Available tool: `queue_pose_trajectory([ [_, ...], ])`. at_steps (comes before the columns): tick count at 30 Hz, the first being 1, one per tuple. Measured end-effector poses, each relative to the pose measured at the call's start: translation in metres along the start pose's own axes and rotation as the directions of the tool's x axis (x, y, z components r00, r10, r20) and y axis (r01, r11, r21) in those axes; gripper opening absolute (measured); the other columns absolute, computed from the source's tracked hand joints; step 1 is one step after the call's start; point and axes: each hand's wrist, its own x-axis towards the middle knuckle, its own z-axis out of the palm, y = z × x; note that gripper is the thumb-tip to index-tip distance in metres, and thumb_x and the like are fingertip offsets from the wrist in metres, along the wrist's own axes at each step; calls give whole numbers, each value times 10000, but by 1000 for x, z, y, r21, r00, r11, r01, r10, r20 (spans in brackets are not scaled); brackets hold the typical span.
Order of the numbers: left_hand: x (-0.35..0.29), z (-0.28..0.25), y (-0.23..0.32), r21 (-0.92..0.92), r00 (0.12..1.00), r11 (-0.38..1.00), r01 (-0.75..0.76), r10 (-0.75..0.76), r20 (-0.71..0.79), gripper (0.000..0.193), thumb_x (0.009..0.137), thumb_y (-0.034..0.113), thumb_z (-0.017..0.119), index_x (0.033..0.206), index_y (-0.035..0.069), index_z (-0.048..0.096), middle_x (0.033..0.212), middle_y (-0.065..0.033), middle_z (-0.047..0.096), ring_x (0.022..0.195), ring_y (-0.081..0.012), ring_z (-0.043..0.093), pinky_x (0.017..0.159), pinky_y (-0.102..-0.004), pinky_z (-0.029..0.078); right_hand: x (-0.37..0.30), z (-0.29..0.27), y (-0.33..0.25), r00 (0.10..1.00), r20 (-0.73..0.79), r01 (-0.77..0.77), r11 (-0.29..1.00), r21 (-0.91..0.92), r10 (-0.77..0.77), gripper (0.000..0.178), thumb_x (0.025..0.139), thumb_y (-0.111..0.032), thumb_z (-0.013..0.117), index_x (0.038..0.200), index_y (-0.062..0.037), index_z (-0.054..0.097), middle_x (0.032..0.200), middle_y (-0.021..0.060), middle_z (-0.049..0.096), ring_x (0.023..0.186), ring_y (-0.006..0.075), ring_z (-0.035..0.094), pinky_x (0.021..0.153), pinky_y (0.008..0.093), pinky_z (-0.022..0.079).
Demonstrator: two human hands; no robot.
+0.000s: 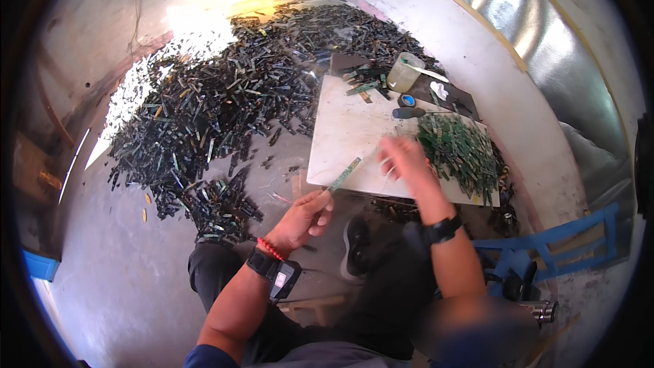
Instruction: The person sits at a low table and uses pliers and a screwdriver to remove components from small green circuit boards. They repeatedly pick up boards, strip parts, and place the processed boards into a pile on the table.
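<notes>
My left hand (303, 219) pinches the lower end of a narrow green strip (346, 173), which looks like a piece of circuit board. The strip tilts up and to the right, over the near edge of a white board (344, 112). Just right of the strip's upper end hovers my right hand (407, 162), its fingers smeared by motion. Whether it holds anything thin cannot be made out. Behind and right of that hand lies a heap of similar green strips (460, 153) on the board's right side. A dark-handled tool (407, 114) rests at the heap's upper left.
Dark strips form a large pile (225, 88) across the floor at left and back. On the far board stand a cloudy plastic tub (403, 76) and a small round blue-topped tin (407, 101). A blue chair-like frame (565, 238) is at right, below a silvery sheet (490, 3).
</notes>
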Motion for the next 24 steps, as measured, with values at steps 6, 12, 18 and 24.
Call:
queue_pose_trajectory([
  [6, -5, 8, -3, 134, 998, 990, 51, -56, 28, 295, 995, 318, 474, 839, 72, 523, 624, 1, 435, 505, -75, 346, 413, -204, 258, -56, 40, 10, 984, 156, 64, 986, 152, -88, 283, 967, -281, 538, 981, -7, 607, 690, 11, 581, 518, 49, 480, 439, 188, 366],
  [12, -6, 10, -17, 302, 991, 948, 104, -124, 50, 364, 969, 385, 520, 790, 68, 526, 614, -3, 456, 470, -64, 352, 404, -210, 274, -65, 25, 14, 995, -29, 95, 990, 105, -93, 206, 952, -191, 544, 920, 6, 599, 657, 24, 570, 505, 63, 488, 436, 201, 382],
  [18, -15, 8, -14, 490, 995, 866, 102, -89, -49, 407, 966, 394, 522, 756, 47, 559, 616, 17, 467, 487, -61, 390, 422, -199, 305, -33, -90, 30, 779, -627, 279, 910, 306, -28, 110, 901, -150, 559, 911, -41, 569, 739, 79, 655, 525, 113, 580, 408, 232, 409],
  [24, -29, 0, -11, 673, 988, 730, 120, -18, -156, 401, 967, 371, 510, 787, 21, 583, 624, 17, 494, 495, -63, 433, 437, -226, 335, -8, -180, 44, 695, -705, 132, 938, 320, 142, 148, 911, -186, 540, 905, -38, 543, 768, 101, 668, 520, 139, 573, 393, 244, 372],
])
